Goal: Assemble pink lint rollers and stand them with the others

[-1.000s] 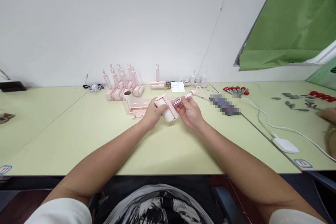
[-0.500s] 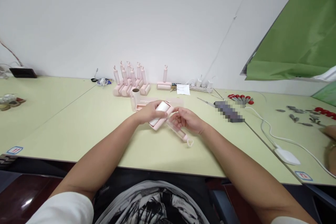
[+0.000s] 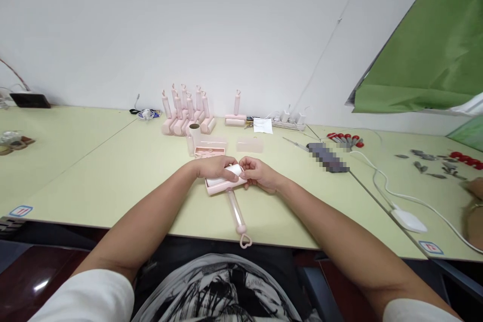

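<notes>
From afar, I hold a pink lint roller (image 3: 226, 186) near the front edge of the pale-green table (image 3: 151, 186), left hand (image 3: 216, 166) wrapped over its white roll (image 3: 214, 181), right hand (image 3: 260, 175) pinching the head's (image 3: 215, 190) end, seemingly light, stiff plastic best gripped there, its clear handle (image 3: 234, 209) likely slippery.

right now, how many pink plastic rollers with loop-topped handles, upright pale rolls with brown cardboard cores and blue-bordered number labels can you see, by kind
Pink plastic rollers with loop-topped handles, standing: 8
Pink plastic roller between the left hand and right hand, loop-topped handle attached: 1
Upright pale roll with brown cardboard core: 1
Blue-bordered number labels: 2
Total: 12
</notes>
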`<action>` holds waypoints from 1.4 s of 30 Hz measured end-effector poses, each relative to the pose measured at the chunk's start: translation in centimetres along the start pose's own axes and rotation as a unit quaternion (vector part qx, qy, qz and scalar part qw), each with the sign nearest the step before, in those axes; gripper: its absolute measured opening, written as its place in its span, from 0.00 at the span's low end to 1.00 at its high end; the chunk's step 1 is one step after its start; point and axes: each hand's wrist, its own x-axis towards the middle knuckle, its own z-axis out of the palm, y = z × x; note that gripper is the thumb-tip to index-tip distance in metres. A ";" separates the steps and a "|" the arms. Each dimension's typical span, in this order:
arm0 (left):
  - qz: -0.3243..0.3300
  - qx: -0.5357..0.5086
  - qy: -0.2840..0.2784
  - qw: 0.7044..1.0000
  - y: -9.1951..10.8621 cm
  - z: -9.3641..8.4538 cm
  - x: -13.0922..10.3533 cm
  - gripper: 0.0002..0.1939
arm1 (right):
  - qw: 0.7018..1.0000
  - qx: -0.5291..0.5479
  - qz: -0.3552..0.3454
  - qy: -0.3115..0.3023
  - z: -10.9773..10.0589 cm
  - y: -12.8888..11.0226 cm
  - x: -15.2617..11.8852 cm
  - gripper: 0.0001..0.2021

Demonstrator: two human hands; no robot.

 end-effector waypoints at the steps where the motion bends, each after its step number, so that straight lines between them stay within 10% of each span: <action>1: 0.004 -0.002 -0.002 1.000 -0.1 0.0 0.0 0.22 | 1.000 0.008 0.005 -0.001 0.1 -0.1 0.0 0.17; 21: 0.002 -0.043 -0.073 0.996 0.3 -1.0 -0.6 0.20 | 0.996 0.083 0.018 -0.003 1.0 0.2 0.8 0.15; 42: 0.037 -0.005 0.121 0.992 0.6 2.4 1.3 0.21 | 0.973 -0.076 -0.072 0.206 0.6 0.7 1.5 0.10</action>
